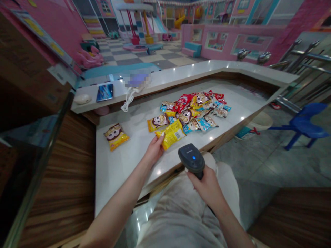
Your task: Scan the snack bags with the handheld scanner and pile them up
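Observation:
My left hand [154, 150] grips a yellow snack packet [171, 134] by its left end, thumb on top; a barcode shows on the packet's upturned side. In my right hand [206, 182] is a dark barcode scanner [191, 158] with a lit blue light, its head just right of and nearer to me than the packet. Beyond the held packet lies a pile of yellow, red and blue snack packets [186, 115]. One more yellow packet [116, 136] lies apart, toward the left end of the white counter [124, 172].
A raised ledge [178, 73] runs along the back, carrying a phone [105, 92], a white mouse-like object [82, 99] and a white cable [127, 100]. To the right on the floor stand a bucket [258, 124] and a blue chair [305, 120]. Pink play structures fill the background.

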The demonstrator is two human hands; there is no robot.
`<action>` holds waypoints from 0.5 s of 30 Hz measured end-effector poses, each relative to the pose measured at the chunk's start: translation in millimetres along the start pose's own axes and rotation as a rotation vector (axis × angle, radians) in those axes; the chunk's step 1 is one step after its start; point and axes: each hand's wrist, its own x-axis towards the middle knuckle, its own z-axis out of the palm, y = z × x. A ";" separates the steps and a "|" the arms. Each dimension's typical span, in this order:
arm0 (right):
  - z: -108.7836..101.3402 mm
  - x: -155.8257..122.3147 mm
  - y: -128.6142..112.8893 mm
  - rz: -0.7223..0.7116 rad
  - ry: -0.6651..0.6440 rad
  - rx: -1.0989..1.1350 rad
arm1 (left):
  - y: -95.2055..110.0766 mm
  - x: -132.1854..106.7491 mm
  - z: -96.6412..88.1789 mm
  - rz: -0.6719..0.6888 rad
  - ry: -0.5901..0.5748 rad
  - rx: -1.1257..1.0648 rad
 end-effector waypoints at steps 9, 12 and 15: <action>3.1 2.4 1.2 -0.005 0.030 -0.015 | 1.4 1.0 -1.0 -0.074 0.012 -0.036; 2.0 3.7 2.6 -0.007 0.036 -0.022 | 0.3 0.6 -0.5 -0.062 0.011 -0.027; 0.7 4.0 2.7 -0.006 0.042 -0.030 | 0.3 0.1 -0.4 -0.052 0.010 -0.012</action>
